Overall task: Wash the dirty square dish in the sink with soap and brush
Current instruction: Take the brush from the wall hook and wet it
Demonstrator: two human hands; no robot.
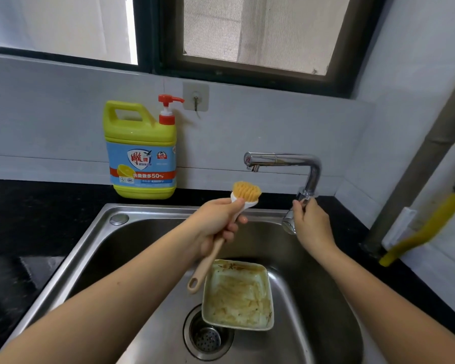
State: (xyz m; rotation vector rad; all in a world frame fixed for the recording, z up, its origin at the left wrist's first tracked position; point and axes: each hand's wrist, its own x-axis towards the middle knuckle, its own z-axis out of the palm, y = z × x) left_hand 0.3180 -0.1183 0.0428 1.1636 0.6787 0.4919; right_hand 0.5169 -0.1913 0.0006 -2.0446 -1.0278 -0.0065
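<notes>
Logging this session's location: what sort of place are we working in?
Most likely a home kitchen: a steel sink set in a dark countertop, a chrome faucet over it, and a pump bottle of dish soap against the wall under a window.

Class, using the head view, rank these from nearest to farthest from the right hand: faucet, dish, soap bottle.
1. Faucet: the right hand grips its handle at the sink's back right.
2. Dish: in the sink, below and left.
3. Soap bottle: on the counter, far left.
</notes>
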